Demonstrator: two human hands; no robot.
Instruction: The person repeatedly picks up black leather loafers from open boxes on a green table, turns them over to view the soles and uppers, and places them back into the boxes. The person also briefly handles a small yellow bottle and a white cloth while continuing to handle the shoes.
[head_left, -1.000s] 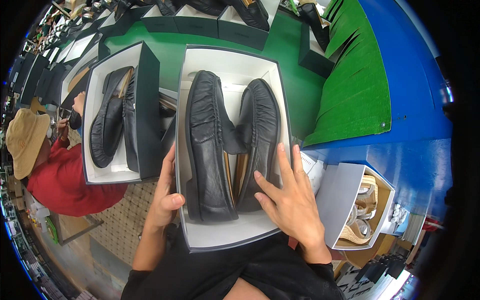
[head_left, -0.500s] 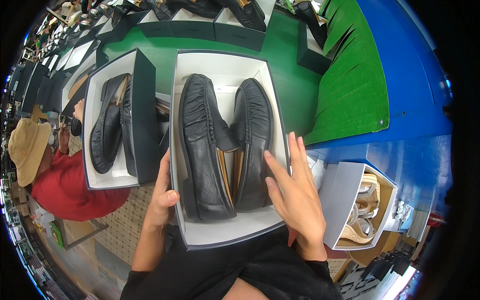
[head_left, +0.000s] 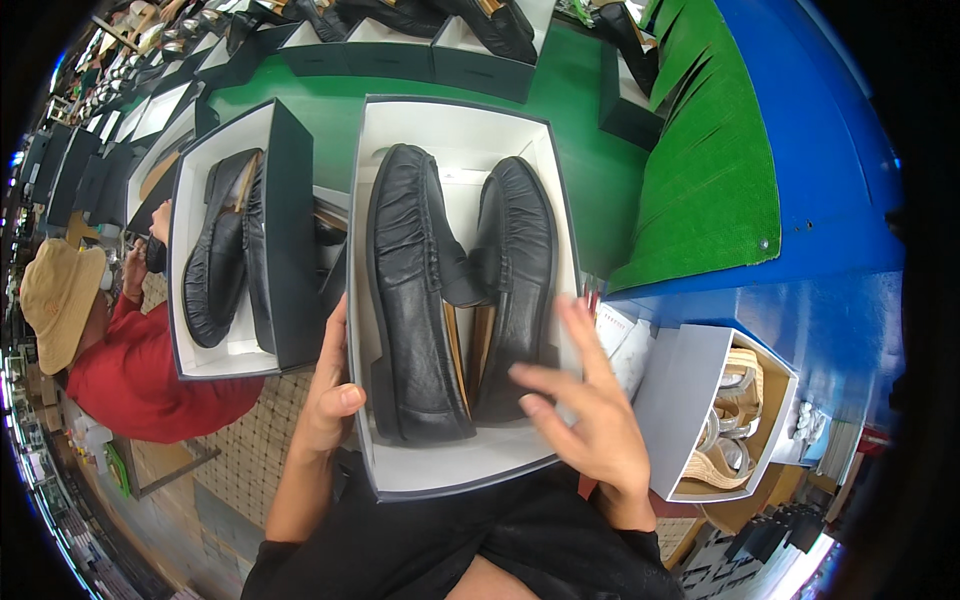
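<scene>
A shoe box (head_left: 468, 472), dark outside and white inside, sits tilted in front of me. Inside it lie two black leather loafers side by side, the left loafer (head_left: 415, 330) and the right loafer (head_left: 513, 300), toes pointing away. My left hand (head_left: 333, 385) grips the box's left wall, thumb along the edge and fingers partly hidden behind it. Over the box's right edge, near the heel of the right loafer, hovers my right hand (head_left: 590, 410), its fingers spread and slightly blurred. Nothing is held in it.
At left another open box (head_left: 290, 240) holds a black pair. Beyond it is a co-worker in a red top (head_left: 160, 385) and tan hat. Boxed black shoes (head_left: 485, 70) line the green surface (head_left: 400, 82). On the right, a pale box (head_left: 690, 400) holds wedge sandals.
My right hand has shifted down and inward from the box's right edge, its fingers now over the heel area. The box has moved slightly to the right; my left hand keeps its hold.
</scene>
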